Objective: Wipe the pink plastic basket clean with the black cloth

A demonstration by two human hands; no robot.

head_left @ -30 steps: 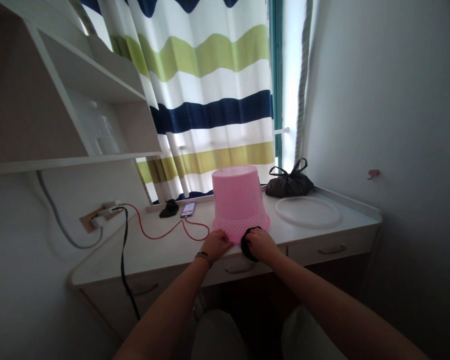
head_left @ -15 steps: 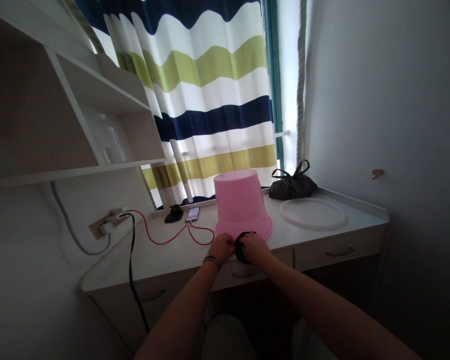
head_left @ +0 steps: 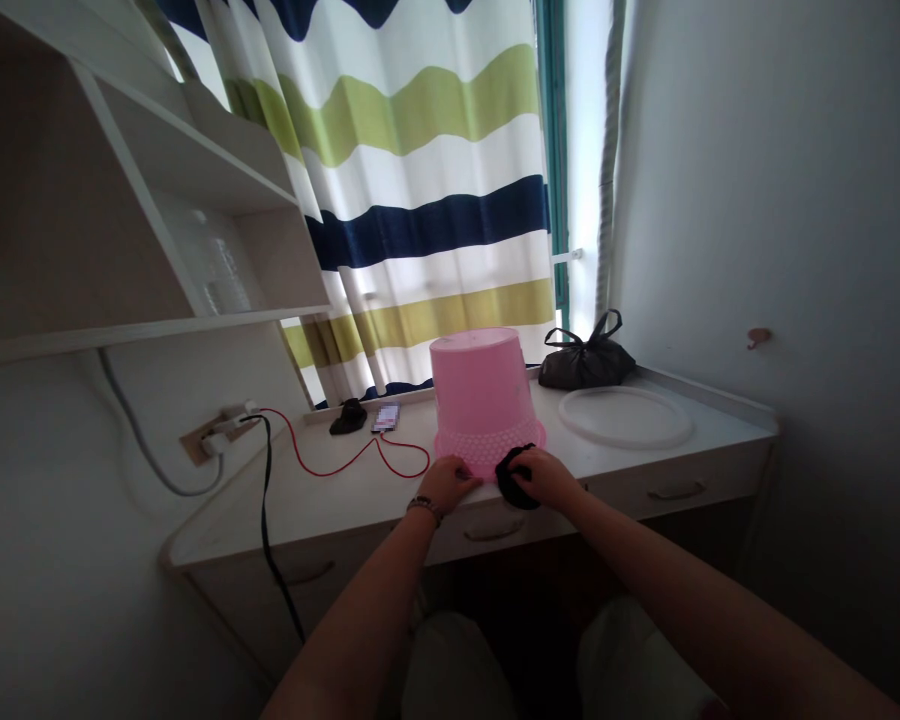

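Observation:
A pink wastebasket (head_left: 481,385) stands upside down near the front edge of the desk, its perforated band and wide rim at the bottom. My left hand (head_left: 450,483) has its fingers closed on the rim at the front left. In my right hand (head_left: 546,478) is a bunched black cloth (head_left: 516,480), held against the rim at the front right. Part of the cloth is hidden by my fingers, and its exact weave is too dark to make out.
The white desk (head_left: 330,510) has drawers below. Behind lie a phone (head_left: 386,418) on a red cable and a small black bundle (head_left: 349,416). To the right are a white ring (head_left: 624,440) and a tied black bag (head_left: 586,366). A shelf (head_left: 255,322) overhangs the left.
My right hand has moved right along the rim with the black cloth, away from my left hand. The left hand stays at the rim. The view has shifted slightly.

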